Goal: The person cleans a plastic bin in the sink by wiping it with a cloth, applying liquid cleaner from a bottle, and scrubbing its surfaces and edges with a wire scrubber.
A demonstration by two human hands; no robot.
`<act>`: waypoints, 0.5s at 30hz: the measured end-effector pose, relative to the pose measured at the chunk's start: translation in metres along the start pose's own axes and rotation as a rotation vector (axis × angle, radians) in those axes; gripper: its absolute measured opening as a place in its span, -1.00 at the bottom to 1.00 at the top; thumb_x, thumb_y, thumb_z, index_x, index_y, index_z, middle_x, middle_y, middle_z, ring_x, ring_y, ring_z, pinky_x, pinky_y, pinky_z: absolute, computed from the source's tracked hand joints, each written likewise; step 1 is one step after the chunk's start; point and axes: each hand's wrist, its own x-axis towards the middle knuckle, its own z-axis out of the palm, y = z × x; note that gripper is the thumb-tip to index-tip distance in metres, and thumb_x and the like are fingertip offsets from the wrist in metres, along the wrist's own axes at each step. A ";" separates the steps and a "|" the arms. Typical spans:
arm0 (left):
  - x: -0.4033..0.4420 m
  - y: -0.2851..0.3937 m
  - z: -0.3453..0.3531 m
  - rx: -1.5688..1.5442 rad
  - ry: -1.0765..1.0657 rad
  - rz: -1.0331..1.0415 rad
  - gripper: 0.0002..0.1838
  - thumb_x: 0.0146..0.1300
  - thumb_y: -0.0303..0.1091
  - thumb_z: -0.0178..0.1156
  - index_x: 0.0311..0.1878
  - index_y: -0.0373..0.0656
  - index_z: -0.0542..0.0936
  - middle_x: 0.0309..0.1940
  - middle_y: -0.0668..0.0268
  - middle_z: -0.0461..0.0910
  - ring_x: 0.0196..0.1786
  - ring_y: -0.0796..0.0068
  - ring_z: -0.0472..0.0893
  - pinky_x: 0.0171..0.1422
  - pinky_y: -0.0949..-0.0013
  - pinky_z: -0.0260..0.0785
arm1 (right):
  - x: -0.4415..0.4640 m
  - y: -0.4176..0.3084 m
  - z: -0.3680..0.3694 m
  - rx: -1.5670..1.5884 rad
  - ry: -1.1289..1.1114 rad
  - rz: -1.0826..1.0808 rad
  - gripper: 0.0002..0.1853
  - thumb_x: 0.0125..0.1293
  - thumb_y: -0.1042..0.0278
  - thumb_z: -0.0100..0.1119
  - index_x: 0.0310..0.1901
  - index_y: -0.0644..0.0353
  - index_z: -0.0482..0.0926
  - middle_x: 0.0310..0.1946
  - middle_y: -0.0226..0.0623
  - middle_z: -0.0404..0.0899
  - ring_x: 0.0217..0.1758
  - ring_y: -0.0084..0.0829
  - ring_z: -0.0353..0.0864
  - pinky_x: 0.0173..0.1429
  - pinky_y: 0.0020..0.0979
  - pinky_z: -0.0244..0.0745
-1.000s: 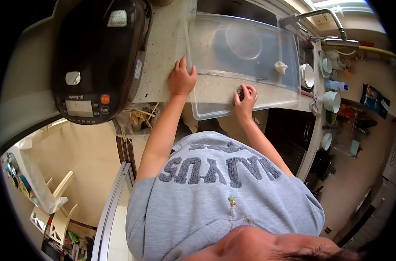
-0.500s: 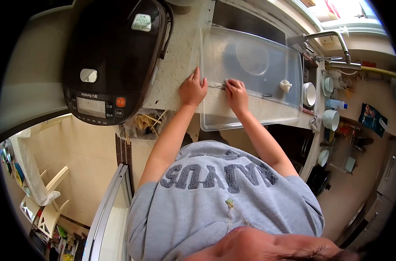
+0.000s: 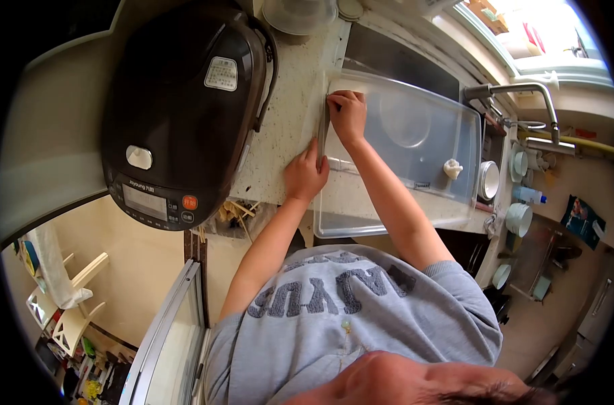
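Note:
A large translucent plastic lid (image 3: 394, 182) lies across the counter and past its front edge. My left hand (image 3: 305, 174) rests at the lid's left edge, its index finger stretched along the rim and its thumb apart. Farther back, my right hand (image 3: 348, 115) is at the lid's upper left corner. Its fingers are bent and pressed together, and whatever may be between them is hidden. On the right part of the lid sits a small white lump (image 3: 452, 169), possibly crumpled tissue or dough.
A dark rice cooker (image 3: 185, 115) stands on the left of the counter (image 3: 280, 128). Behind are a clear bowl (image 3: 300, 15) and the sink's faucet (image 3: 523, 91). To the right are a white round container (image 3: 488, 180) and several bowls (image 3: 519, 219). A sliding door (image 3: 165, 337) is at lower left.
My right hand has moved back and left, from the middle of the lid to its upper left corner. My left hand stays at the left edge. The camera view has shifted slightly.

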 end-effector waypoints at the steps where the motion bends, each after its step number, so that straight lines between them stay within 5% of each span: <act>1: 0.001 -0.001 0.002 0.000 0.006 -0.005 -0.51 0.09 -0.24 0.12 0.10 -0.25 0.47 -0.47 0.20 0.59 -0.43 0.23 0.59 -0.35 0.24 0.46 | 0.009 0.005 0.004 -0.013 -0.009 -0.010 -0.93 -0.02 0.40 0.24 -0.47 0.07 0.69 -0.37 -0.38 0.64 -0.18 -0.19 0.48 -0.06 -0.28 0.42; 8: -0.004 0.001 0.000 0.010 0.036 0.005 -0.50 0.06 -0.26 0.15 0.11 -0.24 0.48 -0.57 0.30 0.54 -0.51 0.32 0.54 -0.40 0.31 0.43 | 0.023 0.004 0.015 0.094 -0.034 0.214 -0.94 -0.04 0.40 0.25 -0.48 0.07 0.68 -0.44 -0.27 0.62 -0.20 -0.17 0.52 -0.13 -0.27 0.46; 13: -0.006 -0.001 0.005 0.007 -0.029 -0.019 -0.49 0.09 -0.25 0.12 0.12 -0.25 0.46 -0.53 0.28 0.56 -0.46 0.31 0.57 -0.38 0.31 0.45 | 0.047 -0.002 0.015 -0.002 0.004 0.359 -0.75 -0.03 0.37 0.24 -0.31 0.08 0.39 -0.49 -0.30 0.58 -0.28 -0.17 0.55 -0.27 -0.16 0.41; 15: -0.003 -0.003 0.007 0.003 0.099 0.030 -0.49 0.04 -0.29 0.17 0.11 -0.25 0.48 -0.64 0.36 0.48 -0.55 0.37 0.51 -0.44 0.35 0.41 | 0.047 0.002 0.011 0.018 0.005 0.448 -0.75 -0.04 0.37 0.24 -0.32 0.08 0.40 -0.50 -0.30 0.58 -0.29 -0.17 0.55 -0.27 -0.16 0.41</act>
